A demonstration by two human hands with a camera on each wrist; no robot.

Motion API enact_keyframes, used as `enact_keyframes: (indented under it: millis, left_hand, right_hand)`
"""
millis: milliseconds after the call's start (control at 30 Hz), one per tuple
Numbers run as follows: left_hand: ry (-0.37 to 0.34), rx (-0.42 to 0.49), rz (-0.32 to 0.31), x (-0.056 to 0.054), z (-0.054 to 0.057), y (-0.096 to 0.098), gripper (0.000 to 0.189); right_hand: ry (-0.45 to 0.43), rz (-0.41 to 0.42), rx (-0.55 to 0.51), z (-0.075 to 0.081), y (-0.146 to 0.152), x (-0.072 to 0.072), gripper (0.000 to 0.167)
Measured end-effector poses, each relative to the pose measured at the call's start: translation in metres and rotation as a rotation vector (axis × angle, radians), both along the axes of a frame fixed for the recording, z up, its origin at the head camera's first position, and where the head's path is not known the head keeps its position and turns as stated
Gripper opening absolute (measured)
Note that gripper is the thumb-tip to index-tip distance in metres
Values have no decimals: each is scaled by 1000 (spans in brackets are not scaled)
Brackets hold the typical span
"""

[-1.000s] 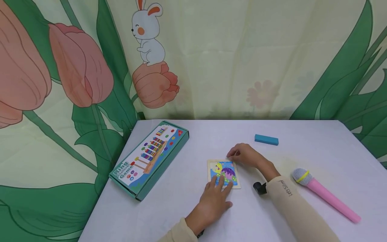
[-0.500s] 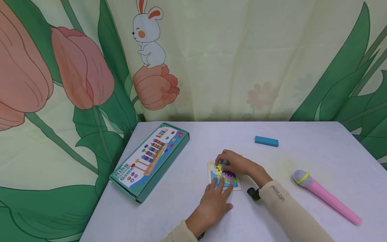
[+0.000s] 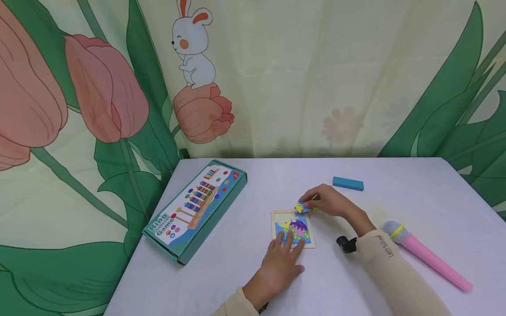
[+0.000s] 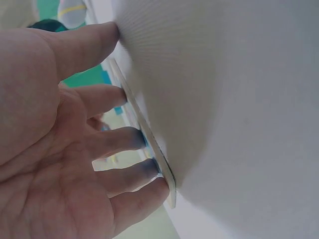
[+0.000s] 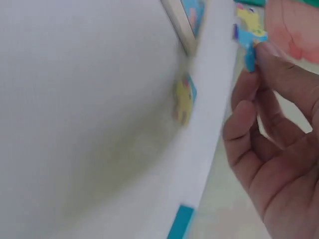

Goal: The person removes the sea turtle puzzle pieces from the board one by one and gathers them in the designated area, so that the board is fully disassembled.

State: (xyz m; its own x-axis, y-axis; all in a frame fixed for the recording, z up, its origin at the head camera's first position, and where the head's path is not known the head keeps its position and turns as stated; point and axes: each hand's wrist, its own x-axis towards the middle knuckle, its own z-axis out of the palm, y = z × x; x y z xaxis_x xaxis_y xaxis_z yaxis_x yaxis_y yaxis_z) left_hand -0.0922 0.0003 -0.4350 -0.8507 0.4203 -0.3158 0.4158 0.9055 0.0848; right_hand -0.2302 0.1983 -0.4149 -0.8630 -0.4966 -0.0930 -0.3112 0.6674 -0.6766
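Note:
A small square jigsaw puzzle (image 3: 297, 227) in a pale wooden frame shows a yellow and purple cartoon creature on blue. Bare wood shows at its upper left. My left hand (image 3: 278, 267) rests with spread, straight fingers on the lower part of the puzzle. Just above the frame's upper right edge, my right hand (image 3: 330, 202) pinches a yellow and blue puzzle piece (image 5: 250, 31) between thumb and fingers. Another yellow puzzle piece (image 5: 185, 99) lies on the table beside the frame in the right wrist view, mostly hidden behind the right hand in the head view.
A green ring game box (image 3: 195, 210) lies to the left. A blue block (image 3: 348, 183) sits toward the back right. The pink toy microphone (image 3: 431, 259) lies beside the right forearm. A printed curtain (image 3: 276, 87) hangs behind the white table (image 3: 221, 281).
The right hand moved left over the puzzle, then back to the upper right with a piece pinched. Bare wood now shows at the puzzle's upper left. The left hand stayed put.

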Motion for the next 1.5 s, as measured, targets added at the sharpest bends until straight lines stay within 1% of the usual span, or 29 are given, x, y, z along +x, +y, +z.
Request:
enact_keyframes:
  millis: [100, 233, 433, 733, 1067, 1267, 1400, 1500]
  left_hand:
    - [17, -18, -4, 0, 2, 0, 68]
    - [41, -20, 1, 1, 4, 0, 69]
    - [35, 15, 11, 1, 3, -1, 69]
    - [22, 36, 14, 3, 2, 0, 68]
    - [9, 33, 21, 3, 2, -1, 67]
    - [4, 43, 27, 3, 1, -1, 67]
    - [8, 41, 16, 3, 1, -1, 67]
    - [14, 35, 9, 3, 1, -1, 67]
  right_hand:
    - [-38, -59, 15, 4, 18, -6, 19]
    - [-85, -129, 47, 3, 39, -11, 20]
    - [-129, -195, 77, -2, 53, -14, 20]
    - [-109, -232, 125, -5, 54, -16, 19]
    - [-66, -278, 139, -13, 47, -14, 16]
    - [-80, -327, 134, -15, 43, -12, 15]
    - [-93, -367, 142, -16, 40, -10, 16]
    - [-84, -387, 143, -16, 38, -8, 16]
